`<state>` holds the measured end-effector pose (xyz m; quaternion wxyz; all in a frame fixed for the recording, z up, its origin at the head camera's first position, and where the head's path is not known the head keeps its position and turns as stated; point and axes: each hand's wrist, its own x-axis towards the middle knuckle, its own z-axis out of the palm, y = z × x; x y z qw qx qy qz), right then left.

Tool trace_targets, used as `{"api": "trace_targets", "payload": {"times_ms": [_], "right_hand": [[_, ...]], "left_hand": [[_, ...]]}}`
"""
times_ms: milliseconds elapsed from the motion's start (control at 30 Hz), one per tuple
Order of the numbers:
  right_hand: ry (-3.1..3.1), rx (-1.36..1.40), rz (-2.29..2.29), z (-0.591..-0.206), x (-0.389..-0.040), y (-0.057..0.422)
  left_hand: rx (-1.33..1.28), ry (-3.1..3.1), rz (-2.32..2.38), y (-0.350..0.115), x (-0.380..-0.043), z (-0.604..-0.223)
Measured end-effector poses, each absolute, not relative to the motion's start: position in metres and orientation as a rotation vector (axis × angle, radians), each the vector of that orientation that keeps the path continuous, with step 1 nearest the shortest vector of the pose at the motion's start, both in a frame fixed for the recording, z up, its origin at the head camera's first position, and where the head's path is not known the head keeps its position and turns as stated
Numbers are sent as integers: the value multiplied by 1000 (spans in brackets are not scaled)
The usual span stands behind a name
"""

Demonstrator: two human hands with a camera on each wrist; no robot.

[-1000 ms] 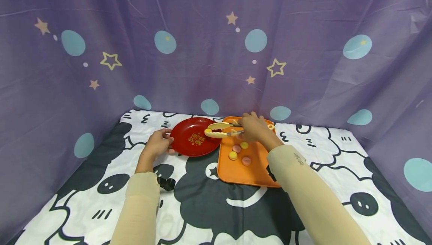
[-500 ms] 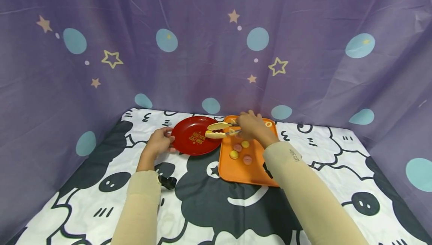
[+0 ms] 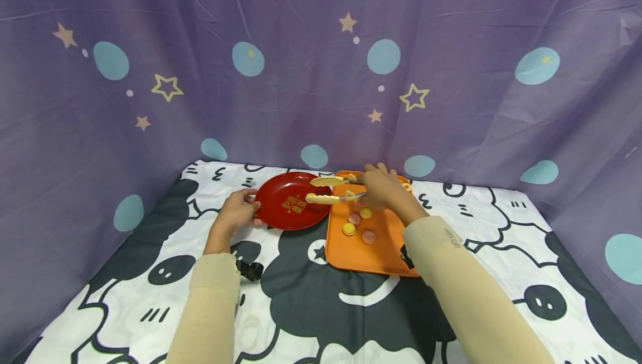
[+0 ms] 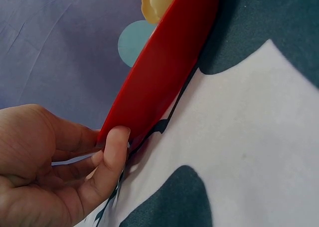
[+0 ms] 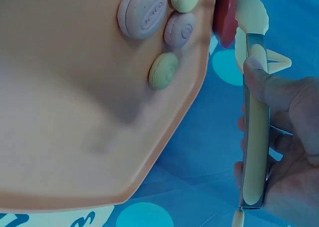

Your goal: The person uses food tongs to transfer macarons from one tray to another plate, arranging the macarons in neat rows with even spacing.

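My left hand (image 3: 238, 209) pinches the left rim of a red plate (image 3: 278, 216) with gold lettering. The left wrist view shows one digit of that hand (image 4: 35, 162) against the plate's outer side (image 4: 159, 67). In my right hand (image 3: 380, 188) is a pair of tongs (image 3: 328, 199) with cream-coloured tips, reaching left over the plate's right edge. Their arms stand apart, and no macaron shows between them. Below the tongs, on an orange tray (image 3: 361, 261), lie yellow macarons (image 3: 348, 229) and pink macarons (image 3: 368, 237). The tongs hide part of the plate.
A black-and-white cartoon cloth (image 3: 361, 319) covers the table. Behind the plate and tray rises a purple curtain (image 3: 281, 113) with stars and blue dots. A black wrist device (image 3: 249, 271) sits by the left sleeve. The tray's left edge lies close to the plate.
The tongs have spread wider. The yellow macaron seen between their tips earlier is no longer visible there. My left hand keeps its place on the plate's rim.
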<state>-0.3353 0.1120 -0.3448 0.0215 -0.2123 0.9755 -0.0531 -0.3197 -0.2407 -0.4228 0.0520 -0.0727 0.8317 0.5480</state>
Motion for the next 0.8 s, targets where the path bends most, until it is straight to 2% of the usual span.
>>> {"api": "trace_targets", "payload": {"times_ms": [800], "right_hand": [[3087,-727,-347,-352,-313,182]], "left_hand": [[-207,2537,1673,-241,-321,-425]]}}
